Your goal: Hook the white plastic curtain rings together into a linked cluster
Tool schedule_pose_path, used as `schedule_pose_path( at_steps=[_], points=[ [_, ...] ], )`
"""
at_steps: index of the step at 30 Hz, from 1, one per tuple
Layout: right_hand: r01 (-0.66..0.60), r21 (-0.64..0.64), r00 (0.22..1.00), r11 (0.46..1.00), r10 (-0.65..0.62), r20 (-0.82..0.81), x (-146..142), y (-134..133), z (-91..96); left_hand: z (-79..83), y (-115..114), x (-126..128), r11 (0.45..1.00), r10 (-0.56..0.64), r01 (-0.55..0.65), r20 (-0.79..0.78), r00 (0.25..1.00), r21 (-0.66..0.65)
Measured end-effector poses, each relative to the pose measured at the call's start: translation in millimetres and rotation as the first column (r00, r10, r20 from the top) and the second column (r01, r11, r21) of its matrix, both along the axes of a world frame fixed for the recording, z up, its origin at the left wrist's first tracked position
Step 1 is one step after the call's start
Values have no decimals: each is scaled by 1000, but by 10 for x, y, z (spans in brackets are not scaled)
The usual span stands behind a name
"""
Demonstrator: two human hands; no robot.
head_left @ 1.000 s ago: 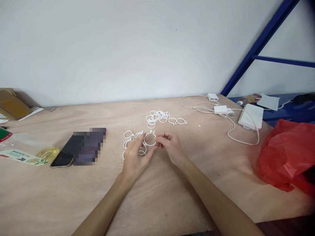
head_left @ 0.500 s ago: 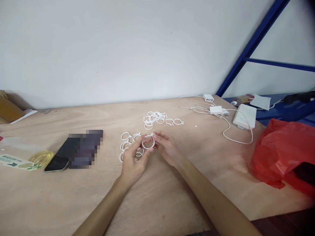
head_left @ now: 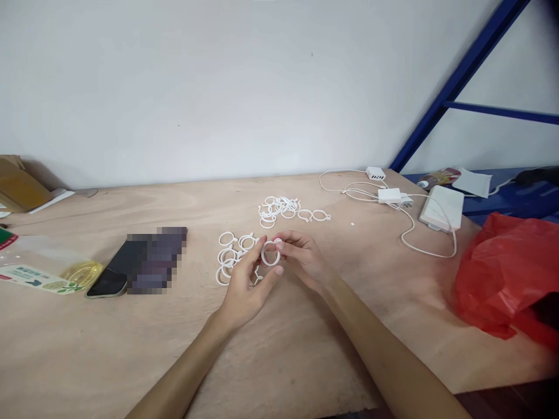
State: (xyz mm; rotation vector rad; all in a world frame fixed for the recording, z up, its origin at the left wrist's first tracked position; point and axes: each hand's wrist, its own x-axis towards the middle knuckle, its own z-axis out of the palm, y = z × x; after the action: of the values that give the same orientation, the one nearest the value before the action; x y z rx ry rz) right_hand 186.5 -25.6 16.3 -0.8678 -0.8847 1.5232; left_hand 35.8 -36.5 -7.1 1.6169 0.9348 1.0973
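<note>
Ring, one, white, smooth and plastic-looking, stands upright between your two hands: a round loop with a small tab at its upper right. Your right hand pinches that tab narrowly between thumb and fingertips. Your left hand curves around the ring's left side, thumb and forefinger spread apart; whether it presses on the loop cannot be told.

Just left of your grip, at least five loose rings lie flat, some overlapping, partly hidden by your left hand. Beyond the grip is one tangled heap of rings, too interlaced to count, with two separate rings side by side just to its right. All rest on one table of pale wood with faint wavy grain.

Well left of the grip lie one dark, flat phone, round-cornered and partly pixelated, and one clear packet with a yellow coil; farther out, one brown cardboard box.

Right of the grip and beyond are one ported white block, one pronged adapter, one rounded, boxy white device and thin looping cable. Nearer you on that side slumps one crinkled red plastic bag.
</note>
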Motion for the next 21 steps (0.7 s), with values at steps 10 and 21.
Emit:
schedule_pose_path(
  at_steps=[10,21],
  points=[
    [5,58,1000,998,-7,18,-14,11,-47,-2,9,-25,1000,-20,18,-77,997,-20],
    [1,90,999,996,3,-40,-19,13,-78,139,-26,19,996,15,-2,-149,989,87]
  ],
)
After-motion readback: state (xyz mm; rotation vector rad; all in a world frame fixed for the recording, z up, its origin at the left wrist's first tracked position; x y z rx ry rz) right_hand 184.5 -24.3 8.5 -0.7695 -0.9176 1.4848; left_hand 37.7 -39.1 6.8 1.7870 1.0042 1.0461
